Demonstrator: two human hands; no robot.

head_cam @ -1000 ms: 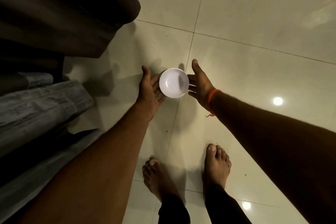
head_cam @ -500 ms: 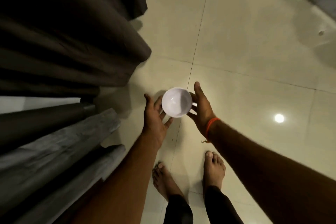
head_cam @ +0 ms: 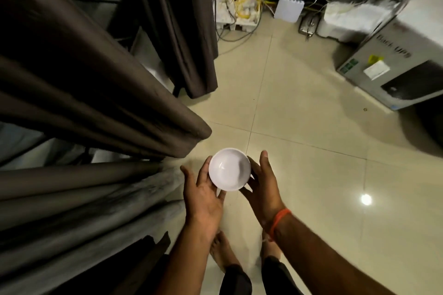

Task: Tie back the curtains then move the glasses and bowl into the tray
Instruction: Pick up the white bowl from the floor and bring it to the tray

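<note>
Glossy cream floor tiles (head_cam: 299, 108) fill the head view, a ceiling light reflected at right. Dark curtains (head_cam: 96, 93) hang along the left; tangled cables (head_cam: 249, 5) and a grey carton (head_cam: 393, 64) sit at the far edge. Left hand (head_cam: 203, 196) and right hand (head_cam: 263, 189) cradle a white bowl (head_cam: 229, 169) between them above the floor, fingers curled round its sides.

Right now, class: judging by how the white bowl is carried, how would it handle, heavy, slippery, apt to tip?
The white bowl is probably light: it looks small, shallow and empty. Its glossy surface may be slippery, so the left hand and right hand cradling it seems wise. It sits level, mouth up, so tipping seems unlikely.
</note>
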